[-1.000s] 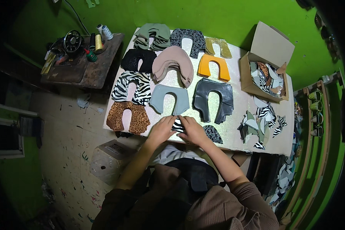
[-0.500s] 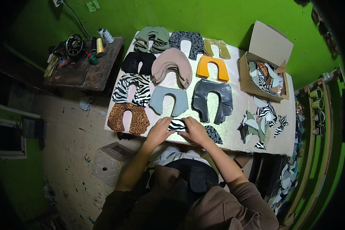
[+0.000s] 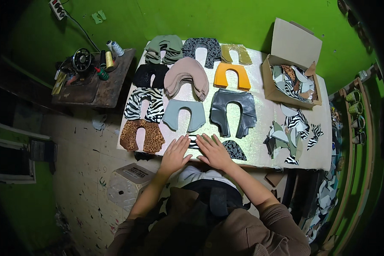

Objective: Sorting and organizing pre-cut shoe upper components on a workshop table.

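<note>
The pale grey-blue, leather-like U-shaped stack [image 3: 171,117], just ahead of the left hand [image 3: 174,155] and right hand [image 3: 214,153], could be knocked by a forward slide. Both lie flat, unclenched, apparently partly covering the zebra-striped black-and-white fabric-like piece [image 3: 193,142] between them; uneven pressure might skew it.

Plains Meeting Stripes

From afar I'm seeing a dusty-pink stack [image 3: 186,70], an orange stack [image 3: 232,67] right of it, a black stack [image 3: 147,70] left, and below it a blue-grey stack [image 3: 184,104] and a black-and-white striped piece [image 3: 193,142].
</note>
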### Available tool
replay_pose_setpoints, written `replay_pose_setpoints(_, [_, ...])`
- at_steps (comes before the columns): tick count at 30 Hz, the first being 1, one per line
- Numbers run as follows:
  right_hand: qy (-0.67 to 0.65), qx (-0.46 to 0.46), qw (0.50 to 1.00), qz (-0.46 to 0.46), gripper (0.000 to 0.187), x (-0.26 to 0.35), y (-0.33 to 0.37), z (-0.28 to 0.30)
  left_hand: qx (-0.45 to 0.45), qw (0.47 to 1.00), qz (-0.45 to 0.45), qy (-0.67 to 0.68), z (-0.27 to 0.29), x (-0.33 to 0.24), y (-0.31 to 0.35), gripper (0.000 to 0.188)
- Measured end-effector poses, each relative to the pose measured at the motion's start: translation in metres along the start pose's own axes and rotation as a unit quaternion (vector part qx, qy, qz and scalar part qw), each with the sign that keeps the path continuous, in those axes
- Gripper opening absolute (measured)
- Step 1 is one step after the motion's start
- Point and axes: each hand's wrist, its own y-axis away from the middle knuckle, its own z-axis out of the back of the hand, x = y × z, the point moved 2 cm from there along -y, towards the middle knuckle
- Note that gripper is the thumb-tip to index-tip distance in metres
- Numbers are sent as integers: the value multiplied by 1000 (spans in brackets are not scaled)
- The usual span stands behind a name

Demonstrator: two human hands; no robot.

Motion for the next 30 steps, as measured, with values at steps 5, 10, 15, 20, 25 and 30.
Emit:
replay_pose_setpoints(5, [2,21,1000,-10,65,-3,1,-7,14,1000,17,-7,-3,2,1,60])
replay_pose_setpoints(10, [-38,-25,999,3,60,-9,3,1,-22,999,6,-28,4,-4,-5,52])
replay_pose_setpoints(15, [-83,-119,989,-23,45,-31,26,30,-123,991,-12,-53,8,-39,-29,36])
replay_pose_setpoints(20, [-132,-169,975,-56,32,-77,75,62,-155,984,-78,38,-12,-105,-85,23])
replay_pose_setpoints(25, [-119,-172,972,-106,21,-135,144,96,-127,976,-143,104,-44,-187,-153,21])
replay_pose_setpoints(30, [-77,-179,972,-127,22,-193,214,127,-59,982,11,180,-82,-257,-201,35])
